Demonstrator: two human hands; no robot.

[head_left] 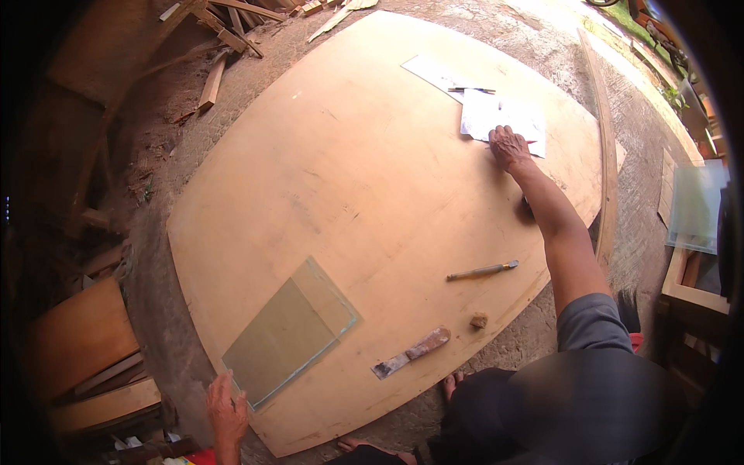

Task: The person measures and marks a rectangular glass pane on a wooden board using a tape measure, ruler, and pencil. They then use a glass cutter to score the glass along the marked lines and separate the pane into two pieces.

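My left hand (pixel 227 407) is beside the near-left edge of a clear glass pane (pixel 291 333), thumb and fingers apart; whether it touches the glass is hard to tell. Far to the right, my right hand (pixel 509 147) rests on white sheets of paper (pixel 484 116), fingers curled round a thin red pen-like thing (pixel 532 142). A dark pen (pixel 473 91) lies across the papers' far edge. Nearer me are a glass cutter (pixel 482 270) with a grey handle, a worn putty knife (pixel 411 353) and a small brown block (pixel 478 319). My right forearm partly hides a dark object (pixel 527 209).
All this lies on a large plywood board (pixel 333 170) on rough ground. A long wooden strip (pixel 607 155) runs along its right side. Wood offcuts (pixel 213 81) are piled at far left, boards (pixel 85 341) at near left. Glass sheets (pixel 695 205) stand at right.
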